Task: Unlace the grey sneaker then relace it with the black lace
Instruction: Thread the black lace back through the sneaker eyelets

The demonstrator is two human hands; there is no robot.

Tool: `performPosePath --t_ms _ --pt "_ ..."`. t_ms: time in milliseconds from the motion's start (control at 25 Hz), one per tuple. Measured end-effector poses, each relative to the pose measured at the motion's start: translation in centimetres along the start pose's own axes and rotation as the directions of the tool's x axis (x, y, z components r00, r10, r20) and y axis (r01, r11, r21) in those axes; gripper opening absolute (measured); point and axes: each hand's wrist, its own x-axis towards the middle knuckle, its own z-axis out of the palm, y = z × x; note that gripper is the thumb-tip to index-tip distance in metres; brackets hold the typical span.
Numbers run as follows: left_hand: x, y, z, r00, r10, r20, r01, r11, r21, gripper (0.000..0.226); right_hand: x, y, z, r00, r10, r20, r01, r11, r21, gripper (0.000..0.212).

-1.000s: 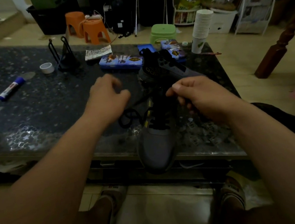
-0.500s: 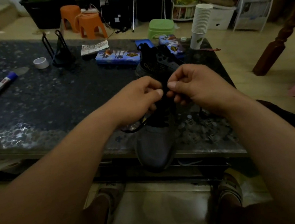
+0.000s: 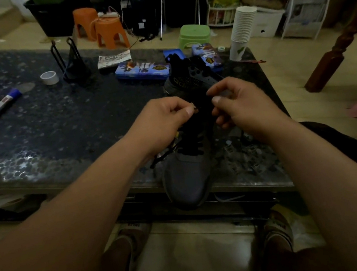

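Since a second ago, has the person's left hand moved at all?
Yes. The left hand moved right, from beside the grey sneaker to over its black lace, close to the right hand.

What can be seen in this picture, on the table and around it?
grey sneaker: one, grey, on the table's near edge, toe overhanging
black lace: one, black, crossing the sneaker's eyelets
table: one, dark speckled
glue stick: one, blue and white, table's left side
tape roll: one, white, left of the binder clip
binder clip: one, black, standing upright
printed tins: two, blue, behind the sneaker
paper cups: one stack, white, table's far right corner
orange stools: two, floor beyond the table
green stool: one, same floor
slippers: two, brownish, on the feet
left hand: pinches the lace's tip
right hand: fingers curled over the lacing; what it pinches is unclear
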Motion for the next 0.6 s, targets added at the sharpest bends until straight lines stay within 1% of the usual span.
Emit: performPosePath --t_ms 80,120,160,200,240,280,320,400,480,600 --pt "-0.2 -1.1 0.5 1.0 0.022 0.017 -0.023 0.999 0.04 0.013 0.1 0.6 0.7 0.996 -0.058 0.07 0.074 0.962 -0.262 0.015" --pt "-0.2 -1.7 0.8 1.0 0.021 0.02 -0.023 0.997 0.079 0.012 0.1 1.0 1.1 0.996 -0.058 0.072 0.078 0.943 -0.324 0.016" --pt "-0.2 -2.2 1.0 1.0 0.01 0.02 -0.012 0.993 0.117 0.012 0.1 1.3 1.4 0.998 -0.039 0.044 0.051 0.947 -0.318 0.02" --pt "-0.2 -2.6 1.2 1.0 -0.009 0.018 0.006 0.99 0.138 0.012 0.3 1.7 1.5 1.0 0.0 0.016 0.004 0.97 -0.244 0.021" --pt "-0.2 -2.8 1.3 0.999 -0.025 0.021 0.022 0.99 0.136 0.012 0.4 2.0 1.6 0.999 0.047 0.005 -0.046 0.991 -0.125 0.017" --pt "-0.1 -3.1 1.4 0.999 -0.038 0.025 0.035 0.993 0.116 0.012 0.5 2.4 1.5 0.995 0.095 0.019 -0.095 0.995 0.01 0.009" --pt "-0.2 -3.3 1.5 0.999 -0.044 0.031 0.042 0.996 0.083 0.011 0.6 2.7 1.3 0.99 0.135 0.044 -0.139 0.982 0.129 0.007" --pt "-0.3 -3.6 1.9 0.999 -0.035 0.04 0.033 0.999 0.039 0.009 0.8 3.5 1.0 0.977 0.19 0.095 -0.21 0.931 0.299 0.018" --pt "-0.3 -3.8 2.6 0.999 -0.019 0.044 0.019 1.0 0.015 0.008 1.0 4.1 0.8 0.971 0.206 0.124 -0.238 0.897 0.372 0.022" --pt "0.1 -4.2 3.0 0.999 -0.03 0.026 0.03 0.999 -0.02 0.009 1.2 4.2 0.8 0.965 0.213 0.151 -0.257 0.883 0.393 0.022"
